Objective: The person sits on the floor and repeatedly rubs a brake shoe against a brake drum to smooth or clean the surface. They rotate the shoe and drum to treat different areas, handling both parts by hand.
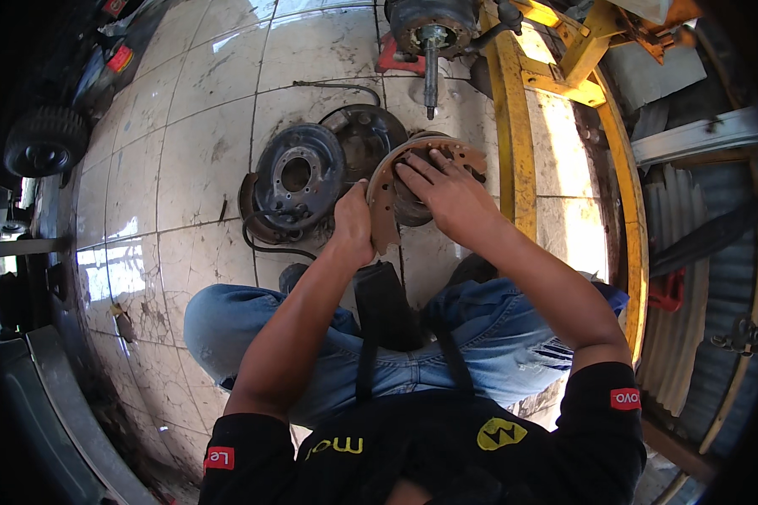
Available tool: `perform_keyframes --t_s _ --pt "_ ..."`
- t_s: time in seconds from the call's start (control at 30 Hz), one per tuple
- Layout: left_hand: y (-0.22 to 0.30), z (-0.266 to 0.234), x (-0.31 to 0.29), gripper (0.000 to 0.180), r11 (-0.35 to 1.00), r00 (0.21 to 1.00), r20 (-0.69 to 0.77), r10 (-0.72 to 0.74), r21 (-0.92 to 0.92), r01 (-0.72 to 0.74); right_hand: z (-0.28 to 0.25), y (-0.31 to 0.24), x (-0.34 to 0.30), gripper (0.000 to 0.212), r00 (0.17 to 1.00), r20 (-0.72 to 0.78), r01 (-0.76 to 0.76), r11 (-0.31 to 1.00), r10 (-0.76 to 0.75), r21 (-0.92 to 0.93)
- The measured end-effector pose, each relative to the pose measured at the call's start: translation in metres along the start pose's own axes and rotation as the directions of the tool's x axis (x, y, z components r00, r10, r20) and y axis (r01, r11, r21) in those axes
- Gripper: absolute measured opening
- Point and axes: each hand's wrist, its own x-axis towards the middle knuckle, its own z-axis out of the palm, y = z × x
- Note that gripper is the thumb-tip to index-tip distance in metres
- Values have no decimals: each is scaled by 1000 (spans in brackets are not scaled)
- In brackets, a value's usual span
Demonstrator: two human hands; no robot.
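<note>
A curved brown brake shoe [382, 202] with a row of small holes is held up in front of me, above the floor. My left hand [355, 223] is closed around its lower left end. My right hand [451, 192] is closed on its upper part, the fingers bent over the inner side and the thumb hidden. Just left of the shoe lies a dark round brake backing plate [275, 165] with a central hole. A second dark plate [364, 135] lies partly under it. More dark round parts below the shoe are mostly covered by it and my right hand.
A hub with a long shaft [431, 76] stands on a red support [393, 55] at the far side. The yellow metal frame [514, 143] runs along my right. A thin hose [269, 247] curves over the tiles [202, 156]. A wheel [46, 141] stands far left.
</note>
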Motion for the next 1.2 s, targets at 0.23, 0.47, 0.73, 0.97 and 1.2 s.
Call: perform_keyframes --t_s 0.23,0.47,0.73,0.97,1.2 --pt "-3 -4 3 35 1000 1000 4 -1 -9 1 -1 -7 -2 53 1000 -5 5 999 -4 43" --pt "-4 -4 5 37 1000 1000 6 -6 -10 6 -1 -7 -3 56 1000 12 20 999 -21 47" --pt "-5 -4 5 39 999 1000 12 -14 -33 15 -2 -14 -3 56 999 25 41 995 -43 87" --pt "-6 -8 9 37 1000 1000 22 -8 -28 9 1 -17 -5 56 998 6 68 996 -69 57" --pt "-6 -3 7 36 1000 1000 -24 -19 1 19 3 -11 -5 51 999 6 47 996 -48 80"
